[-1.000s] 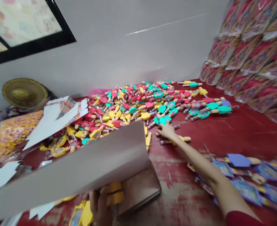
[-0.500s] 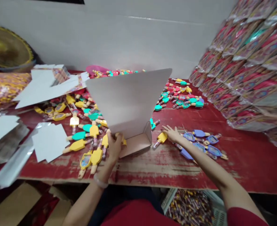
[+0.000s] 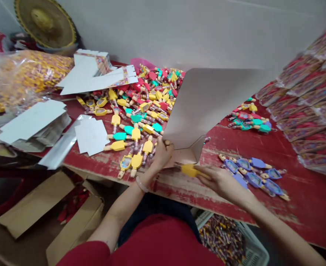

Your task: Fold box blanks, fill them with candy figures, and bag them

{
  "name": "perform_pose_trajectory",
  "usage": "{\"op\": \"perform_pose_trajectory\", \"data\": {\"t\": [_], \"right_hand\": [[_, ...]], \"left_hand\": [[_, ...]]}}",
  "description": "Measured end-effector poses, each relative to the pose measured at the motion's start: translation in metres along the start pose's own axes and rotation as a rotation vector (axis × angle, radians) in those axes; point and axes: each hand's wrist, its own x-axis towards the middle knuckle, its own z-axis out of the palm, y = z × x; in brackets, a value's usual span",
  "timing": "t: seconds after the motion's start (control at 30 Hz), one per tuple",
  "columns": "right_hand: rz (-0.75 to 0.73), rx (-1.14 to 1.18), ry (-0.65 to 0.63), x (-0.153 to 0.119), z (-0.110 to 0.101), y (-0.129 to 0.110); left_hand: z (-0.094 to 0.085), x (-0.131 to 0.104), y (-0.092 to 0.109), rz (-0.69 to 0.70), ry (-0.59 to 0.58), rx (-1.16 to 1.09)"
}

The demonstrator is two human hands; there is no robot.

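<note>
My left hand is closed on the left side of an open white cardboard display box, whose tall back panel leans up from a low tray. In my right hand is a yellow paddle-shaped plastic toy, pinched between the fingers at the box's front. The toy's far end is blurred, so I cannot tell whether it touches the tray. Left of my left hand lie more yellow toys and a green one. Several purple toys lie beyond my right hand.
A heap of coloured toys spreads behind the box. Flat white cards and stacked cartons lie at left, near a bag of yellow pieces. Wrapped packs are piled at right. A crate stands below the red table.
My right hand has picked up the yellow toy from the table and brought it left to the box front. My left hand still grips the box. The view has turned and tilted.
</note>
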Motion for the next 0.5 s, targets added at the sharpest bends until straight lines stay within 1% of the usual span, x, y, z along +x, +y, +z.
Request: {"op": "perform_pose_trajectory", "data": {"t": [0.07, 0.13, 0.2, 0.27, 0.3, 0.37, 0.43, 0.5], "right_hand": [[-0.032, -0.082, 0.0, 0.025, 0.026, -0.027], [-0.032, -0.185, -0.071, 0.045, 0.042, -0.04], [-0.044, -0.281, -0.145, 0.058, 0.045, -0.045], [-0.057, -0.322, -0.183, 0.072, 0.04, -0.048], [-0.054, -0.317, -0.171, 0.081, 0.038, -0.049], [-0.02, -0.281, -0.086, 0.101, 0.038, -0.053], [0.024, -0.239, 0.01, 0.12, 0.045, -0.061], [0.078, -0.189, 0.048, 0.13, 0.055, -0.069]], "left_hand": [[-0.001, 0.001, 0.0, 0.028, -0.021, 0.046], [-0.003, 0.002, -0.001, 0.036, -0.056, 0.066], [-0.005, 0.003, -0.002, 0.026, -0.072, 0.078], [-0.006, 0.003, -0.003, 0.022, -0.067, 0.081], [-0.007, 0.003, -0.003, 0.022, -0.065, 0.07], [-0.01, 0.003, -0.002, 0.027, -0.084, 0.017], [-0.013, 0.004, 0.0, 0.01, -0.131, -0.034], [-0.017, 0.007, 0.004, -0.024, -0.184, -0.038]]}}
